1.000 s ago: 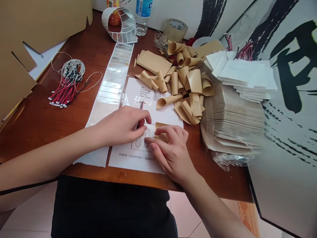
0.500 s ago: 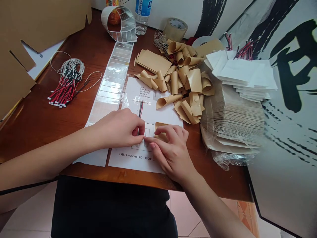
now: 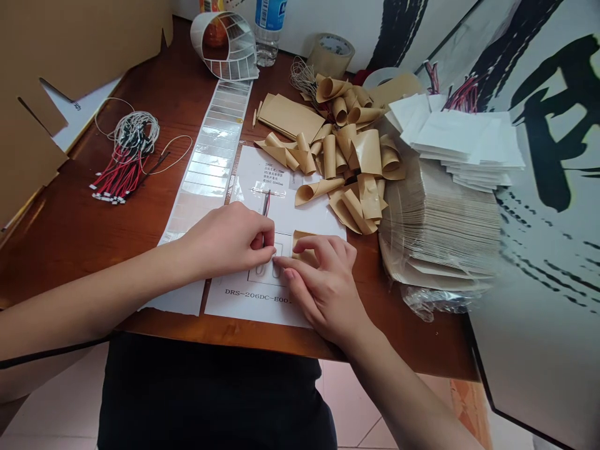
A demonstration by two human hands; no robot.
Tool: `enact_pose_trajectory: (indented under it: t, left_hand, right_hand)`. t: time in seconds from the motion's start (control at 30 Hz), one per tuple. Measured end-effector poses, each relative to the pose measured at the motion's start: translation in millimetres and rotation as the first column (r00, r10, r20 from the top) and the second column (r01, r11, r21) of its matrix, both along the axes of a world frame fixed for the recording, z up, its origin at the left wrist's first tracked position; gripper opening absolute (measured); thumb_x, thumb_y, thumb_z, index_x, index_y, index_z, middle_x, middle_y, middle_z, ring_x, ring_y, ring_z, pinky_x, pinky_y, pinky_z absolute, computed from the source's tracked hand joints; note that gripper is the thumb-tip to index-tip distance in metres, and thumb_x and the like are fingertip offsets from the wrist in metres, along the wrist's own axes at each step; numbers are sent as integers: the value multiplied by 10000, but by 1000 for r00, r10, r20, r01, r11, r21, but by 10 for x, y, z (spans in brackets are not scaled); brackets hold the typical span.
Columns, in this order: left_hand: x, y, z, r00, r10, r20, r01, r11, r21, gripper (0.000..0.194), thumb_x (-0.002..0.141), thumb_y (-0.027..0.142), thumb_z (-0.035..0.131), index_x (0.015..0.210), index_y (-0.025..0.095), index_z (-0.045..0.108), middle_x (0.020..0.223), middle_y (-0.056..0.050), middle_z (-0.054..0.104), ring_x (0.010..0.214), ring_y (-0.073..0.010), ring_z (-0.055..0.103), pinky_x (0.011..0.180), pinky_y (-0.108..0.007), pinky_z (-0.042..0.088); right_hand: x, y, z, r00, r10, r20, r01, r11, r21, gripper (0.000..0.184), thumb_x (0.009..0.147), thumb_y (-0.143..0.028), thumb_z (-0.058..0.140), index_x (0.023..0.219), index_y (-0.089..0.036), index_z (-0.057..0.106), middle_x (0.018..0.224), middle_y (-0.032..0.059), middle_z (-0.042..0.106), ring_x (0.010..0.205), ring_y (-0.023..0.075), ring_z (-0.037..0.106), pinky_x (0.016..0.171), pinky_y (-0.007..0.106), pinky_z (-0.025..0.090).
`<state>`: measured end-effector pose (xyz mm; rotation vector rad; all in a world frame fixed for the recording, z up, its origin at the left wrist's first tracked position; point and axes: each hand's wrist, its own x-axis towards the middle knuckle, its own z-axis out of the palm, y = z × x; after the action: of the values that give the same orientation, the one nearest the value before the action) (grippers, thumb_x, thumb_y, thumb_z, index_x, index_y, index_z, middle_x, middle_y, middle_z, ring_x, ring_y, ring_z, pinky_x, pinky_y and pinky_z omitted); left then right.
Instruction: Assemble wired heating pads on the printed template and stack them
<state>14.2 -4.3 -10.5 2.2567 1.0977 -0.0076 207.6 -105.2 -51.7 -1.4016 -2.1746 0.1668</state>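
Observation:
My left hand [image 3: 234, 240] is closed in a pinch over the printed sheet [image 3: 304, 212], at a thin wire lead [image 3: 266, 205] taped down near the sheet's top. The pinched part of the wire is hidden by the fingers. Faint loops, drawn or of thin wire, show on the sheet below the fingertips. Close by, my right hand [image 3: 328, 281] rests with its index finger stretched to the sheet beside the left fingertips and its thumb apart. A curled piece of brown paper [image 3: 304, 244] lies partly behind the right fingers.
Left of the sheet run a label strip [image 3: 218, 144] and a wire bundle [image 3: 134, 147]. Curled brown papers [image 3: 347, 150] lie behind the sheet. A stack of flat pieces [image 3: 440, 219] with white packets [image 3: 450, 134] stands right. Tape [image 3: 332, 53] and a bottle [image 3: 269, 37] are behind.
My left fingertips have lifted slightly away from the right index fingertip, opening a small gap. My right hand has stayed in place.

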Motion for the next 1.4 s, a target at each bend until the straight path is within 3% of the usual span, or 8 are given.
enact_pose_trajectory:
  t: [0.83,1.1,1.4]
  left_hand:
    - [-15,18,20,1000,1,2,-1,1000,4,112,843,271,664,805,202,744,701,11,708,625,-132,572,585,-268,352]
    - [-37,21,14,999,21,42,-22,1000,13,141,881,276,624,903,206,745,689,22,691,643,-133,573,611,-267,364]
    - [-99,122,32,980,-184,76,182,983,38,152,869,264,652,970,188,736,867,-17,711,776,-151,614,708,-260,418]
  right_hand:
    - [-6,5,-9,1000,-12,1,12,999,-51,302,1043,-256,474,1074,-249,775,1096,88,624,1067,261,546,931,448,323]
    - [-4,9,-9,1000,-9,-14,8,999,-50,308,1048,-266,464,1057,-234,771,1104,93,621,1067,263,542,938,452,321]
    - [-3,4,-13,1000,-22,2,22,997,-70,303,1045,-272,465,1075,-260,767,1108,85,624,1077,265,545,933,454,325]
